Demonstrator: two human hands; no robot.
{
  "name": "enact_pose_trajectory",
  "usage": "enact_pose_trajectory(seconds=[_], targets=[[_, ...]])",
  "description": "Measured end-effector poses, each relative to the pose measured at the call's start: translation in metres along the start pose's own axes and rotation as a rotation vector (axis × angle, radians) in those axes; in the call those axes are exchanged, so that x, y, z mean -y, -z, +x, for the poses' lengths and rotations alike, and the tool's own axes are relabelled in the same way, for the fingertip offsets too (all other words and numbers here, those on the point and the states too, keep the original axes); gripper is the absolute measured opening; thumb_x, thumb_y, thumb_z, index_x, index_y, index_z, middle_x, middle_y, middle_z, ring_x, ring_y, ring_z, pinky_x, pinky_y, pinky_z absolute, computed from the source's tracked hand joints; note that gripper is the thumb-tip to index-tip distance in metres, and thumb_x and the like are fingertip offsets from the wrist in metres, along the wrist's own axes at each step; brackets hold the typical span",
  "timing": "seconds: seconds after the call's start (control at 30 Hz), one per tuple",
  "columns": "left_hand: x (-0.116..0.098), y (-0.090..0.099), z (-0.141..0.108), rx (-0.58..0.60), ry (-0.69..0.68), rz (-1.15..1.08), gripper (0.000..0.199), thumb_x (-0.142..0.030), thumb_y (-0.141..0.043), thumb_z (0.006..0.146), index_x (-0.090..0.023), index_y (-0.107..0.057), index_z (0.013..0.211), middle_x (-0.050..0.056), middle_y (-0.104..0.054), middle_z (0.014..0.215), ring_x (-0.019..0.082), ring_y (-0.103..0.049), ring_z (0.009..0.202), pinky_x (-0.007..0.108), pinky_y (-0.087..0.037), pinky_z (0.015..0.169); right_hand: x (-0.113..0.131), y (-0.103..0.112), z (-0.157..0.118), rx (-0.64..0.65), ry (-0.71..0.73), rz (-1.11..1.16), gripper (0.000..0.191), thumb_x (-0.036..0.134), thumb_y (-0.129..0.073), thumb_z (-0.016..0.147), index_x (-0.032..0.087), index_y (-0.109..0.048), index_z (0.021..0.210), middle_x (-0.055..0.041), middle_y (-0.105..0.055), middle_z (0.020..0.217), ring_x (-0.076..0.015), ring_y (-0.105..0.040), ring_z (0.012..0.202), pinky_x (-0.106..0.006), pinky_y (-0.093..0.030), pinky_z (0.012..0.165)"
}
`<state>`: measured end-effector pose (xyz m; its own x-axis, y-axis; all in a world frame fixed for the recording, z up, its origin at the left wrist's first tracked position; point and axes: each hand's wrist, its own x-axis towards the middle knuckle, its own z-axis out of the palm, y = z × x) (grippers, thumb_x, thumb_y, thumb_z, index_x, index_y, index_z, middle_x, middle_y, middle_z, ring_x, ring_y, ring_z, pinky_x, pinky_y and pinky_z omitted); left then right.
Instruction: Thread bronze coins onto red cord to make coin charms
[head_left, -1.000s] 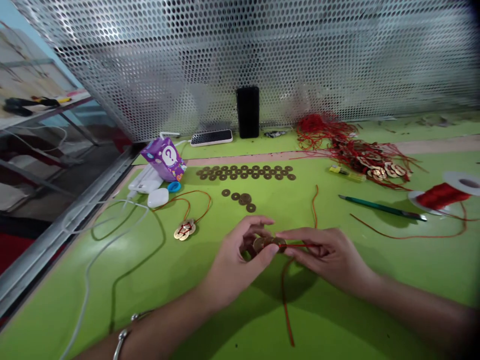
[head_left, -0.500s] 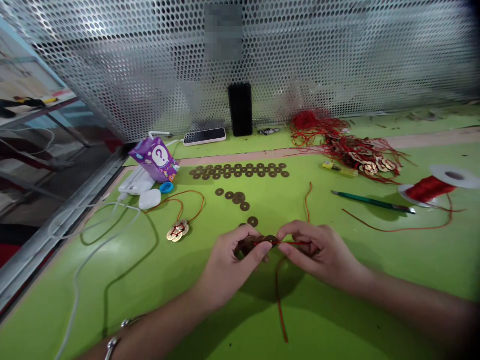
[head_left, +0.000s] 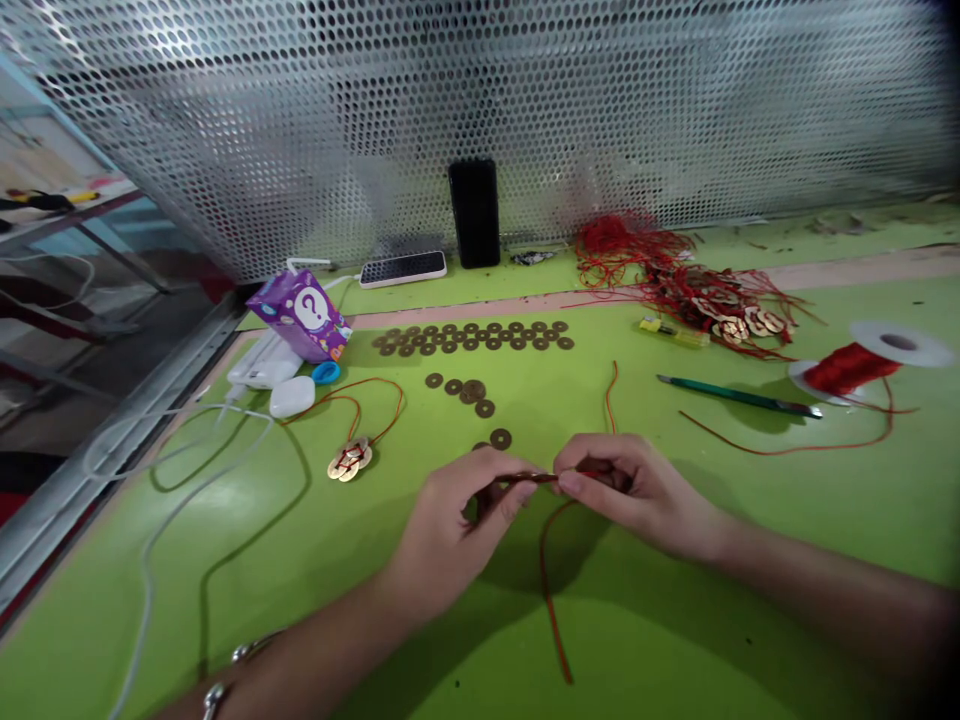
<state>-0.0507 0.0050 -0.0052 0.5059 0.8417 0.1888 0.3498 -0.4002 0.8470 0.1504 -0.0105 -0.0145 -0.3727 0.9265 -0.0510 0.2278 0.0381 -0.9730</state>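
Between thumb and fingers, my left hand [head_left: 457,520] pinches a few overlapping bronze coins [head_left: 534,478], seen almost edge-on. My right hand [head_left: 645,490] is closed on a red cord [head_left: 553,600] at the coins' right edge. One end of the cord hangs toward me; another red length [head_left: 611,395] sticks out beyond my right hand. Just past my left fingers a loose holed coin [head_left: 500,439] lies on the green table [head_left: 360,600]. Farther off are several more loose coins [head_left: 472,390] and two long rows of coins [head_left: 471,336].
At left lie a knotted coin charm [head_left: 349,460], purple box [head_left: 304,312], white case [head_left: 292,397] and cable. A black phone [head_left: 475,213] leans on the mesh wall. At right are a craft knife [head_left: 739,397], red cord spool [head_left: 851,370], lighter [head_left: 673,334] and pile of strung coins [head_left: 727,305].
The coins in my left hand have tilted from showing their faces to nearly edge-on. My right fingertips stay close beside them on the cord. The whole view has shifted slightly.
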Motion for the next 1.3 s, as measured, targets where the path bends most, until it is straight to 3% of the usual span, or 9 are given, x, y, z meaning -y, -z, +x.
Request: enact_pose_trajectory(seconds=[0.17,0.47,0.7,0.9,1.13,1.3], targets=[[-0.0014,0.0003,-0.0004,-0.033,-0.078,0.028,0.013,-0.015,-0.056,0.088,-0.020,-0.067,0.091,0.000,-0.065,0.075,0.011,-0.058,0.066,0.020,-0.043,0.059,-0.0004,0.0002,-0.0003,0.001,0.010,0.008,0.040,0.052,-0.053,0.089,0.016,-0.061,0.076,0.0031,-0.039,0.059,-0.0087,-0.030,0.051,-0.022,-0.022,0.043],[0.0022,0.0033,-0.0004,0.061,0.074,-0.121,0.021,-0.035,-0.052,0.094,-0.024,-0.065,0.107,0.001,-0.069,0.101,0.015,-0.064,0.091,0.024,-0.049,0.078,0.0011,-0.0047,-0.0053,-0.083,0.163,-0.175,0.014,0.023,-0.055,0.086,0.015,-0.065,0.080,0.0059,-0.038,0.051,-0.0056,-0.024,0.041,-0.022,-0.015,0.037],[0.0043,0.0021,0.0002,0.046,0.106,-0.037,0.020,-0.037,-0.058,0.090,-0.022,-0.066,0.101,0.001,-0.070,0.091,0.015,-0.063,0.079,0.023,-0.048,0.064,-0.0034,-0.0037,-0.0061,-0.229,0.179,-0.194,0.018,0.027,-0.054,0.089,0.015,-0.068,0.087,0.0063,-0.035,0.050,-0.0065,-0.026,0.041,-0.023,-0.016,0.038],[0.0000,0.0026,0.0006,-0.060,0.053,-0.022,0.019,-0.028,-0.065,0.086,-0.023,-0.068,0.104,0.000,-0.072,0.096,0.013,-0.065,0.080,0.020,-0.051,0.069,-0.0057,-0.0042,-0.0060,-0.233,0.134,-0.175,0.019,0.031,-0.054,0.090,0.017,-0.067,0.089,0.0057,-0.033,0.051,-0.0078,-0.025,0.043,-0.024,-0.016,0.040],[-0.0004,0.0035,-0.0014,-0.131,-0.030,-0.006,0.019,-0.025,-0.066,0.085,-0.019,-0.068,0.104,0.002,-0.073,0.093,0.011,-0.063,0.067,0.019,-0.051,0.061,-0.0076,-0.0043,-0.0061,-0.198,0.108,-0.090,0.022,0.036,-0.055,0.090,0.018,-0.067,0.088,0.0056,-0.033,0.053,-0.0083,-0.026,0.044,-0.024,-0.017,0.040],[0.0022,0.0027,-0.0020,-0.107,0.024,-0.068,0.038,-0.026,-0.074,0.079,-0.023,-0.062,0.116,0.001,-0.070,0.099,0.008,-0.058,0.063,0.016,-0.051,0.057,-0.0084,-0.0026,-0.0072,-0.206,0.108,-0.073,0.022,0.037,-0.055,0.090,0.018,-0.067,0.090,0.0051,-0.034,0.055,-0.0086,-0.027,0.045,-0.024,-0.018,0.041]])
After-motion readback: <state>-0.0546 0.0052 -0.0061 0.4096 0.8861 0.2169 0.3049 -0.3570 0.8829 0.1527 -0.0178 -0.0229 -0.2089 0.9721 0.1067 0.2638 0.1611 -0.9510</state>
